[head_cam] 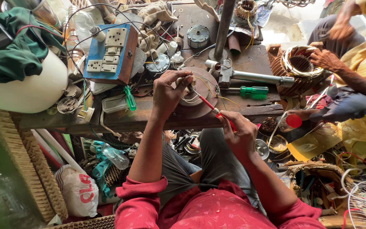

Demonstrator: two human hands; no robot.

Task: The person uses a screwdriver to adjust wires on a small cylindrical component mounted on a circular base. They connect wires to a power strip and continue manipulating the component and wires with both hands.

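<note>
Our red sleeves frame the view as we sit at a cluttered wooden workbench (149, 121). Our left hand (168, 91) pinches a small wired part (190, 81) over a round brown motor plate (200, 99), steadying it. Our right hand (239, 131) closes around a red-handled probe (217, 111), its tip angled toward that part. Beside us, another person's hands (325, 59) tend a copper-wound stator (298, 63).
</note>
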